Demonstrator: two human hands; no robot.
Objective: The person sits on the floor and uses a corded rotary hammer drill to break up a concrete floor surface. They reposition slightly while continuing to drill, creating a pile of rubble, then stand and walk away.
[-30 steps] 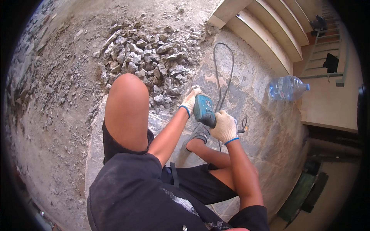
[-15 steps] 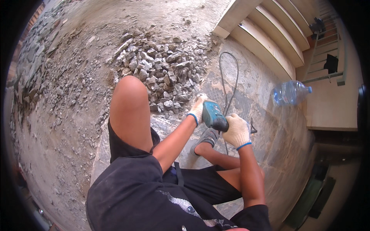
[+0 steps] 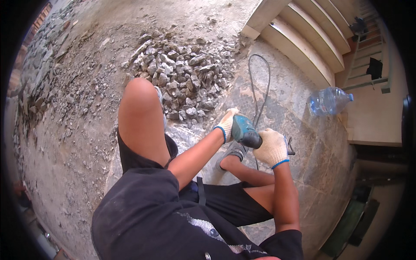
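My L hand (image 3: 227, 122) is wrapped round the front of the teal power tool (image 3: 242, 130), R hand (image 3: 271, 148) closed on its rear, just off ctr twd 3 o'clock. Step now, I reckon: two-handed steadying; next move prob. needs firm grips, cord (image 3: 269, 73) at 1 o'clock kept clear.

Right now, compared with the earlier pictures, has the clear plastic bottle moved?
No: judged against the pale steps, the bottle lies in the same spot, its cap pointing the same way; the whole view has shifted slightly.
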